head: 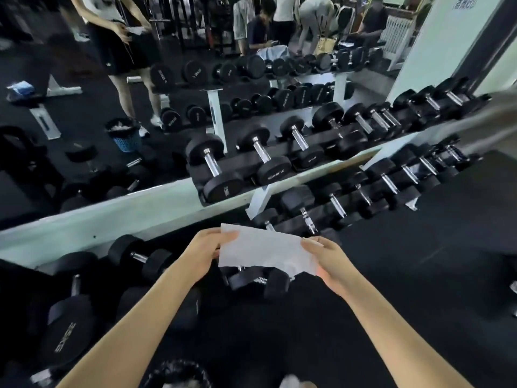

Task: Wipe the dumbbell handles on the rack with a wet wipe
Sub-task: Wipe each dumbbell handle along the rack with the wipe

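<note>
View: head camera, looking down at the two hands in front of the weights.
Left hand (205, 252): it pinches the left edge of the wet wipe (265, 252); the thumb lies on top and the other fingers are curled behind the sheet.
Right hand (326, 260): it pinches the right edge of the same sheet, thumb on top and fingers curled under it.
Wet wipe: a white sheet, opened and pulled flat between both hands, held in the air in front of the lower shelf; whether it touches any handle I cannot tell.
Rack (140, 208): a white frame with two sloped shelves, running from lower left to upper right.
Upper-shelf dumbbells (211, 163): black heads with shiny metal handles, lying side by side.
Lower-shelf dumbbells (337, 204): the same kind, in a row behind the wipe.
Near dumbbell (253, 280): it lies just below the wipe, partly hidden by it.
Blue basket (124, 137): it stands on the dark floor with white pieces inside.
Standing person (126, 37): on the floor beyond the basket.
</note>
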The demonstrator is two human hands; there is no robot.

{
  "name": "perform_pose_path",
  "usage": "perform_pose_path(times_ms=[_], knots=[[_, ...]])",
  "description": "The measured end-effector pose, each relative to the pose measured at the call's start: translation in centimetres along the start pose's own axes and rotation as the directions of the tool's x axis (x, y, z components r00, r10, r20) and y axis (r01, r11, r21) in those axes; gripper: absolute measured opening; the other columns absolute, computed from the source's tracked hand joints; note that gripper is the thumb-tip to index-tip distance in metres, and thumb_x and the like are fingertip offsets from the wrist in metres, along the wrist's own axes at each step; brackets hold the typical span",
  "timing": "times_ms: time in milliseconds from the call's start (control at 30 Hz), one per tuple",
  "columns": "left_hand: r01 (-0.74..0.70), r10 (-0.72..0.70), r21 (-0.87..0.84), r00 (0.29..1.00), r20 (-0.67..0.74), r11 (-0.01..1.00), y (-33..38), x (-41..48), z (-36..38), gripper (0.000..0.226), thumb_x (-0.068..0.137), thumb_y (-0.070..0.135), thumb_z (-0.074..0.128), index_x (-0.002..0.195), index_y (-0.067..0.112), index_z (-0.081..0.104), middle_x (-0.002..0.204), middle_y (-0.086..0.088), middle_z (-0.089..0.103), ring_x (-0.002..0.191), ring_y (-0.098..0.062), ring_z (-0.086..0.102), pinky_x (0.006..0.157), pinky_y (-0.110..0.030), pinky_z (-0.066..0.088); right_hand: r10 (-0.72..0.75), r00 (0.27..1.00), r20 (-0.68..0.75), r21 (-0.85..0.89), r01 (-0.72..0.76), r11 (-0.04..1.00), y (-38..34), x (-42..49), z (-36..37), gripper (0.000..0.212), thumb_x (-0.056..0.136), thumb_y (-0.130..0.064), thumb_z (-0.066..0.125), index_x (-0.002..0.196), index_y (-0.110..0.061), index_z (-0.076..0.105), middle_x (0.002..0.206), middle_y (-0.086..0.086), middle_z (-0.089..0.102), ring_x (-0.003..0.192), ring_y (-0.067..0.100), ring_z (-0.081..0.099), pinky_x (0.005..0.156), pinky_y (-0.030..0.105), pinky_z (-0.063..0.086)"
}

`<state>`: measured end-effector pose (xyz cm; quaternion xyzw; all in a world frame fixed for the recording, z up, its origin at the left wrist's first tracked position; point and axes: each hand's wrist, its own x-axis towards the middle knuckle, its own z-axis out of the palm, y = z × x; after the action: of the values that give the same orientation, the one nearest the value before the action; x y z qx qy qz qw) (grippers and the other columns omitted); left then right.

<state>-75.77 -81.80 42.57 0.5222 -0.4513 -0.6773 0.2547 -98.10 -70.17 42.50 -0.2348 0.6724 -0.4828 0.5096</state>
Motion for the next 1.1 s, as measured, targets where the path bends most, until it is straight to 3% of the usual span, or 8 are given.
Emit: perform_pose_path(times_ms=[67,167,300,467,533,767,967,1100], knots=[[0.009,-0.017,-0.093,0.996,-0.083,0.996,1.4,4.0,1.5,0.009,0.086,0.006,0.063,0.093,0.003,0.068,0.094,-0.013,0.070,0.086,-0.028,0.064,0.087,-0.042,0.050,-0.001,1.000,-0.017,0.045,0.001,0.999,-1.6,4.5,-0.5,0.012,0.090,-0.009,0.058,0.079,-0.009,0.059,0.075,0.004,0.063,0.068,0.017,0.060,0.062,0.028,0.049],[-0.047,0.033,-0.054,0.971,-0.238,0.997,2.8,10.3,3.3,0.009,0.084,0.010,0.066,0.091,0.003,0.068,0.089,-0.011,0.067,0.082,-0.026,0.062,0.082,-0.042,0.052,-0.059,0.994,-0.088,-0.039,0.056,0.998,-4.5,12.2,-1.0,0.011,0.087,-0.003,0.058,0.077,-0.007,0.061,0.075,0.006,0.060,0.065,0.018,0.057,0.052,0.026,0.049],[-0.029,0.027,0.003,0.896,-0.444,1.000,4.4,17.2,4.2,0.014,0.079,0.017,0.072,0.077,0.006,0.065,0.071,-0.009,0.053,0.067,-0.021,0.051,0.059,-0.030,0.045,-0.115,0.990,-0.085,-0.133,0.103,0.986,-8.4,22.3,-0.2,0.016,0.082,0.001,0.059,0.078,-0.012,0.066,0.082,0.005,0.064,0.073,0.019,0.061,0.055,0.027,0.050],[0.023,-0.038,-0.032,0.807,-0.589,0.999,6.2,23.4,2.4,0.018,0.072,0.022,0.073,0.074,0.008,0.062,0.071,-0.012,0.054,0.067,-0.022,0.051,0.067,-0.042,0.051,-0.184,0.983,0.015,-0.279,0.181,0.943,-12.5,31.9,3.7,0.025,0.079,0.004,0.057,0.077,-0.017,0.071,0.078,-0.002,0.067,0.075,0.017,0.062,0.061,0.027,0.051],[0.008,-0.030,-0.038,0.773,-0.634,0.999,7.3,25.4,1.0,0.016,0.071,0.019,0.072,0.074,0.009,0.060,0.071,-0.010,0.050,0.067,-0.022,0.047,0.064,-0.038,0.047,-0.205,0.977,0.060,-0.330,0.213,0.920,-14.0,35.2,5.9,0.026,0.080,0.003,0.056,0.088,-0.013,0.075,0.084,-0.001,0.069,0.080,0.018,0.064,0.066,0.032,0.055],[0.082,-0.058,-0.008,0.626,-0.777,0.997,10.2,32.8,-5.7,0.030,0.078,0.013,0.071,0.056,0.012,0.051,0.057,-0.001,0.048,0.058,-0.020,0.044,0.060,-0.031,0.040,-0.235,0.965,0.118,-0.371,0.262,0.891,-15.8,43.3,14.2,0.024,0.083,0.002,0.057,0.097,-0.009,0.074,0.093,0.000,0.069,0.092,0.014,0.063,0.076,0.023,0.052],[0.246,-0.043,0.192,0.713,-0.700,0.950,9.1,37.7,-8.4,0.027,0.078,0.018,0.067,0.060,0.006,0.051,0.053,-0.003,0.044,0.051,-0.019,0.038,0.051,-0.027,0.029,-0.369,0.927,0.062,-0.652,0.318,0.688,-12.6,45.5,19.4,0.030,0.089,0.002,0.049,0.108,-0.007,0.070,0.102,0.007,0.068,0.094,0.019,0.060,0.073,0.017,0.037],[0.207,-0.075,0.123,0.744,-0.664,0.971,7.8,38.9,-8.5,0.030,0.074,0.018,0.065,0.065,-0.009,0.053,0.056,-0.010,0.049,0.056,-0.020,0.043,0.055,-0.030,0.038,-0.374,0.918,0.135,-0.655,0.366,0.662,-11.1,44.7,22.4,0.022,0.092,-0.006,0.054,0.109,-0.005,0.067,0.102,0.006,0.068,0.097,0.020,0.062,0.081,0.023,0.046]])
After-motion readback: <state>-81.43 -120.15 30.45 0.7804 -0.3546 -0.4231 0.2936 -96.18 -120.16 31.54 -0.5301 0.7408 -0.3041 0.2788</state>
